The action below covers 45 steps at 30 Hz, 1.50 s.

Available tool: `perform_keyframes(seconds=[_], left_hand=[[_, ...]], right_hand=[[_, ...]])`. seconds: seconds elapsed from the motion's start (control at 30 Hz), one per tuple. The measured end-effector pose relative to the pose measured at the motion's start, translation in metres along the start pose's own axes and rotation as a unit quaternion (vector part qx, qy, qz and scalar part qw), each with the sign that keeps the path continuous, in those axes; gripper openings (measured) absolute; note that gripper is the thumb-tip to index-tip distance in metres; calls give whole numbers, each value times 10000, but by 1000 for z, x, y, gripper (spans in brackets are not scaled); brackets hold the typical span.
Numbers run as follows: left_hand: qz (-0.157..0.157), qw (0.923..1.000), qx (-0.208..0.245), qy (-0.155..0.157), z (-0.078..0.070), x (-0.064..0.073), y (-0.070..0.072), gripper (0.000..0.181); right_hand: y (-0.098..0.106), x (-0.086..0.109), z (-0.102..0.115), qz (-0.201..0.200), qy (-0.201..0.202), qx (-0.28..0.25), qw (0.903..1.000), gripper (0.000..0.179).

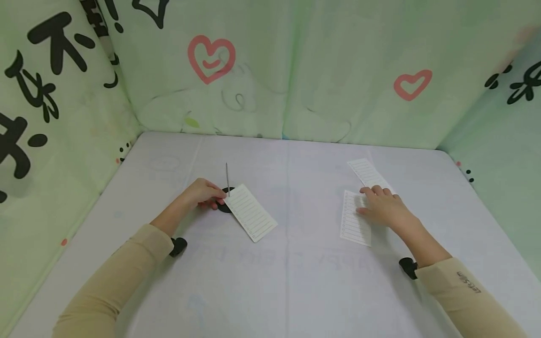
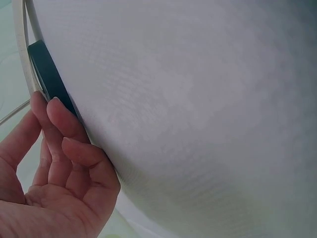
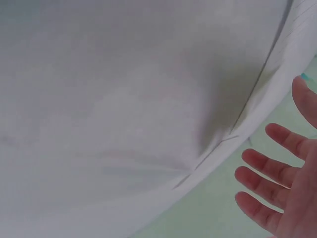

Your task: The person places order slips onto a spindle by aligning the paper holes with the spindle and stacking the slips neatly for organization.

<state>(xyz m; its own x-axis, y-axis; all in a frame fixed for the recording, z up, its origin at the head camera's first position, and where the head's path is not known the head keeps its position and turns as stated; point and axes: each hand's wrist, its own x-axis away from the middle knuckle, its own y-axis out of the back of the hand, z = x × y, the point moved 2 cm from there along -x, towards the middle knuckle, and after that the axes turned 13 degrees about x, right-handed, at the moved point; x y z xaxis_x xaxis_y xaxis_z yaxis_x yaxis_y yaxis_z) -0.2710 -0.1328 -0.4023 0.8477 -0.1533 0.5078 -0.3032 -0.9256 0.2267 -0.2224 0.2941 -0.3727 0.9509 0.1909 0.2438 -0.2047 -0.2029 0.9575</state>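
Though against the left fingers (image 1: 214, 191), white card (image 1: 252, 213) mostly to their right.

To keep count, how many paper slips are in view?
3: one slip in the left hand, a nearer slip and a farther slip by the right hand; more may be hidden beneath.

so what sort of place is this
Probably a curtained-off work booth: green printed fabric hangs on three sides of a white table, with lined cards and a thin upright spike there.
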Motion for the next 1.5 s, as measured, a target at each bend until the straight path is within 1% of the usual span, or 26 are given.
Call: perform_keyframes(seconds=[0.17,0.37,0.67,1.0,1.23,1.5], left_hand=[[17,10000,7,6,0,-1,0,31],[2,10000,-31,66,-1,-1,0,31],[24,10000,-6,58,-2,0,0,30],[-1,10000,-47,56,0,-1,0,30],[-6,10000,-47,63,0,-2,0,31],[-21,10000,-86,39,-1,-1,-1,31]], right_hand=[[-6,-4,-12,206,-159,-52,9996,59],[-8,-6,-17,344,-202,-63,9992,57],[-9,-11,-17,248,-186,-75,9995,49],[-8,-16,-17,320,-170,-183,9992,43],[-6,-17,-15,290,-150,-124,9994,38],[-6,-16,-14,274,-79,38,9996,35]])
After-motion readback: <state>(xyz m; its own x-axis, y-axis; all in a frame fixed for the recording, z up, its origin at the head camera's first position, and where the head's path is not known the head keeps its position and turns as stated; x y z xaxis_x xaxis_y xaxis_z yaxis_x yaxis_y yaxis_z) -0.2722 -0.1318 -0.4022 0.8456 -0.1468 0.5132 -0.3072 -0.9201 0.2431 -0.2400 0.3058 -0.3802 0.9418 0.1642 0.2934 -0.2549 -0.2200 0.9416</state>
